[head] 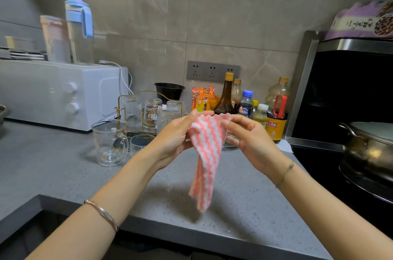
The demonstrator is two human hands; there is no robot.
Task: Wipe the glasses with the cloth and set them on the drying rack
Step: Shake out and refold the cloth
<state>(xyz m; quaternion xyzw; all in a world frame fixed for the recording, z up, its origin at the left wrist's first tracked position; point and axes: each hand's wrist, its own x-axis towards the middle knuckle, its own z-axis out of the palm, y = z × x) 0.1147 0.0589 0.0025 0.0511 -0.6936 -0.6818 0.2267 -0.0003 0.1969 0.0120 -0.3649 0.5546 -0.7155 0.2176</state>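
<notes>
Both hands hold a pink-and-white striped cloth (205,153) in the air above the grey counter. My left hand (176,138) pinches its upper left edge and my right hand (248,138) pinches its upper right corner; the rest hangs down. A gold wire drying rack (125,108) stands behind my left hand with three glasses upside down on it, one with a cartoon print (152,113). In front of the rack stand a clear glass mug (109,142) and a low textured glass (139,142). Another glass (230,141) shows partly behind my right hand.
A white microwave (61,93) with bottles on top fills the back left. Sauce and oil bottles (255,108) line the wall behind my right hand. A stove with a metal pot (370,149) lies at the right. The counter's front edge (191,236) runs below the cloth.
</notes>
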